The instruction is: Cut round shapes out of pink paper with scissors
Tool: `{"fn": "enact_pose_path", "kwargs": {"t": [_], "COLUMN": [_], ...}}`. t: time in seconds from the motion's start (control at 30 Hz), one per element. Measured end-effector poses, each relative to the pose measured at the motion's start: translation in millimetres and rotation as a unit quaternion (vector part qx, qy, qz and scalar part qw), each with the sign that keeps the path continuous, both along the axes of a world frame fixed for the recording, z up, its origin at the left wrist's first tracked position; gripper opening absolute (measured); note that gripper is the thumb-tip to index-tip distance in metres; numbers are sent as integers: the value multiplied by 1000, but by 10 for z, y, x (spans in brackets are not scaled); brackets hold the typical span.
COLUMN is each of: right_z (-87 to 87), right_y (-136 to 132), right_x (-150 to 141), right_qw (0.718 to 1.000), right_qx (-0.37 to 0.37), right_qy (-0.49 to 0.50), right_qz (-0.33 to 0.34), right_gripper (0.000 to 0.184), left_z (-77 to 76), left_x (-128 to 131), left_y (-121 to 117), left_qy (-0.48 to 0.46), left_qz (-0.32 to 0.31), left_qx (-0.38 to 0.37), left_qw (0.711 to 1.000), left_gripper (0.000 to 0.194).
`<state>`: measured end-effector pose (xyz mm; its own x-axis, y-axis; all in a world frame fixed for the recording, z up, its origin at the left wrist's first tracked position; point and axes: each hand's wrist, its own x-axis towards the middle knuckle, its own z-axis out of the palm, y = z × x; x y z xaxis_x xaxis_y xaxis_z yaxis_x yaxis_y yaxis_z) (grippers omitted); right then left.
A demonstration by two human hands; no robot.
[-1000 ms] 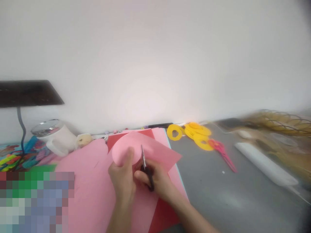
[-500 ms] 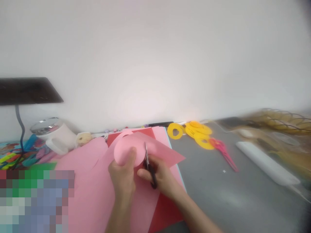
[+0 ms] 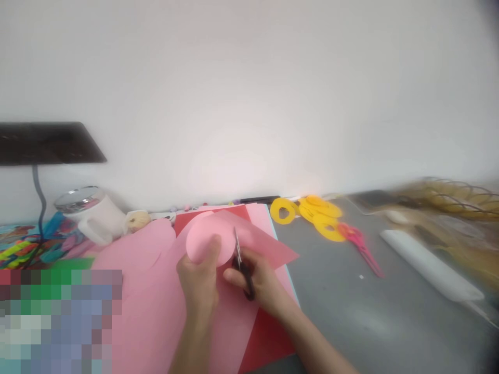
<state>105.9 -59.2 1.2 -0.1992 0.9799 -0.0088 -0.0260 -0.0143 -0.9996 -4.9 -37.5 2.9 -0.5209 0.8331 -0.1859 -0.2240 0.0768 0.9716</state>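
Observation:
My left hand pinches a round pink paper disc, its thumb pressed on the face. Fingers of my right hand are wrapped round the handles of black-handled scissors. The blades point up and away, right at the disc's right edge. A pink paper sheet stretches out behind and to the right of the blades, ending in a pointed corner. Below both hands lie more pink sheets and a red sheet.
Yellow paper rings lie at the back right beside pink scissors. Farther right is a long white object with a cord. A white mug with a shiny lid stands back left, near colourful skeins. The grey table extends rightward.
My right hand and the scissors have shifted slightly right along the disc's edge. The disc and my left hand sit a little farther right. The pink sheet's corner has moved right too.

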Motion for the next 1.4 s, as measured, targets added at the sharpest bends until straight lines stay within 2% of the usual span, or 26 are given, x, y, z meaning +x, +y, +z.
{"fn": "enact_pose_path", "kwargs": {"t": [0.47,0.7,0.83,0.97,1.23,1.4], "right_z": [24,0,-18,-22,-81,-57], "right_y": [-13,-13,7,31,42,38], "right_x": [1,-26,7,86,122,112], "right_qw": [1000,1000,1000,1000,1000,1000], "right_qx": [-4,-22,-9,-1,-8,-11], "right_qy": [-1,6,20,22,13,11], "right_qz": [1,5,4,6,14,7], "right_gripper": [45,45,43,41,42,43], "left_z": [-27,-2,89,159,171,173], "left_x": [-17,3,-9,-33,-49,-60], "left_y": [24,22,0,-23,-27,-27], "left_qy": [-4,-50,-8,37,56,64], "left_qz": [-6,-1,-5,-20,-28,-35], "left_qx": [1,9,-23,-20,-29,-25], "left_qw": [1000,999,1000,999,998,997], "left_gripper": [17,24,25,25,26,26]}}
